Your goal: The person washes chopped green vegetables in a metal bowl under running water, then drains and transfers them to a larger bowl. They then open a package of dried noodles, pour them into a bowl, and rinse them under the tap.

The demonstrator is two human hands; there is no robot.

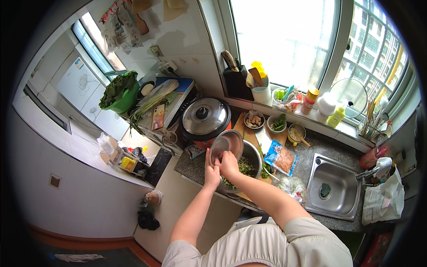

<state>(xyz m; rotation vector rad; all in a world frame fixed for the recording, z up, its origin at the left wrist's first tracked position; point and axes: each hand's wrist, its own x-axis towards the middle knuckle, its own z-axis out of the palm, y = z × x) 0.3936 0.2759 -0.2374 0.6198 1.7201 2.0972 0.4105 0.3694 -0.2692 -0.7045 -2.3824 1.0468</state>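
Note:
My left hand (211,172) grips the rim of a small metal bowl (230,142), which is tipped on its side over a larger steel pot (257,160). My right hand (229,164) reaches to the small bowl's near edge, its fingers bent inside or against it; what they touch is hidden. Chopped greens (246,167) lie in the larger pot. Under that pot, partly covered, is a wooden cutting board (241,124). A blue-edged packet of reddish dried food (283,158) lies to the right of the pot.
An electric cooker with a metal lid (203,118) stands behind left. Bowls of ginger (254,120) and green peppers (277,124) line the back, beside a yellow cup with a spoon (296,134). A steel sink (337,187) is at right, a green basin of leaves (125,98) far left.

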